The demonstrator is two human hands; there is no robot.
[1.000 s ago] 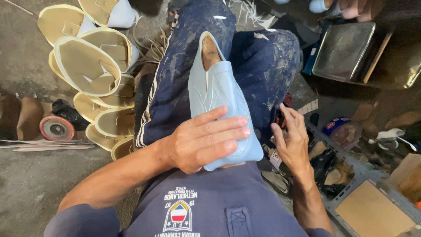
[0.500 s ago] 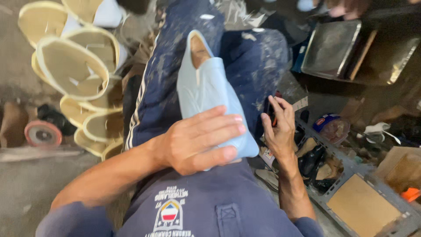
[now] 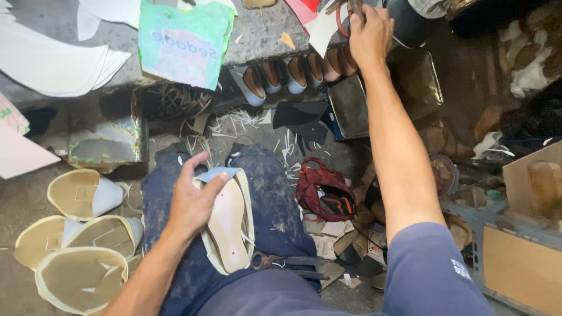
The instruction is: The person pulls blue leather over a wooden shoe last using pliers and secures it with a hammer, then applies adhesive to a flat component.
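Our left hand (image 3: 193, 202) grips a shoe (image 3: 228, 225) sole-up on our lap, fingers curled around its edge. Our right hand (image 3: 370, 32) reaches far forward, closed around a tool (image 3: 356, 7) above a row of shoes (image 3: 295, 73).

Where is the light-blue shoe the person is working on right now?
In the head view, the light-blue shoe lies sole-up on the person's lap, left of centre, gripped by the left hand, with scissors just below it and finished shoes stacked to its left.
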